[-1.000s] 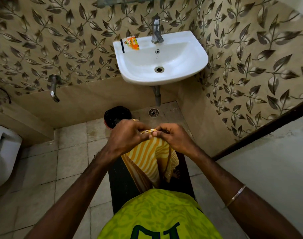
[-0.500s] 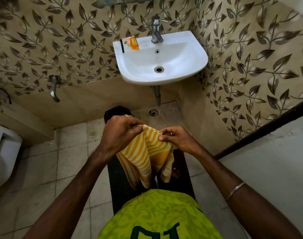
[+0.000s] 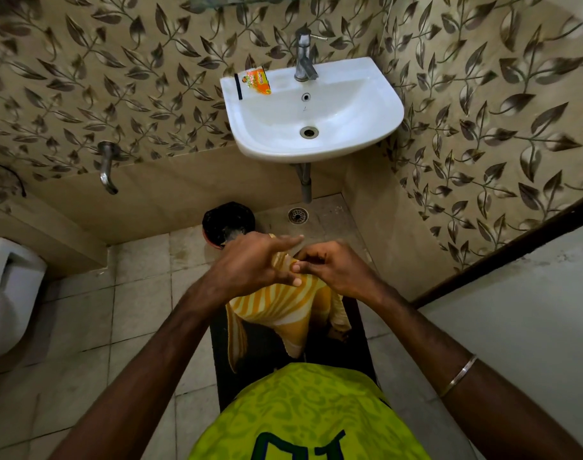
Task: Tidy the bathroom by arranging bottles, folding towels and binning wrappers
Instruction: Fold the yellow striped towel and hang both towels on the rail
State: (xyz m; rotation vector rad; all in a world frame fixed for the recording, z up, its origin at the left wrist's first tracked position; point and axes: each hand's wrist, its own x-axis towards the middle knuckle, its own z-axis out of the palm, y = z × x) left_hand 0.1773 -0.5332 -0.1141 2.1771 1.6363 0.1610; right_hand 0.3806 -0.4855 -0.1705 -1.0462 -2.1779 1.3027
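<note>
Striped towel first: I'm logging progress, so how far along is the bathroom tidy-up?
Nothing looks finished yet. In hand: the yellow striped towel hangs between the left hand and right hand, not folded into a neat shape. Left: the orange wrapper lies on the sink rim, not in the black bin on the floor. No bottles can be clearly made out in this view.

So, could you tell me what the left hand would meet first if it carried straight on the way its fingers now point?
The left hand has its fingers stretched toward the right hand, just above the striped towel. It would probably meet that hand's fingers first, though the depth between them is unclear.
</note>
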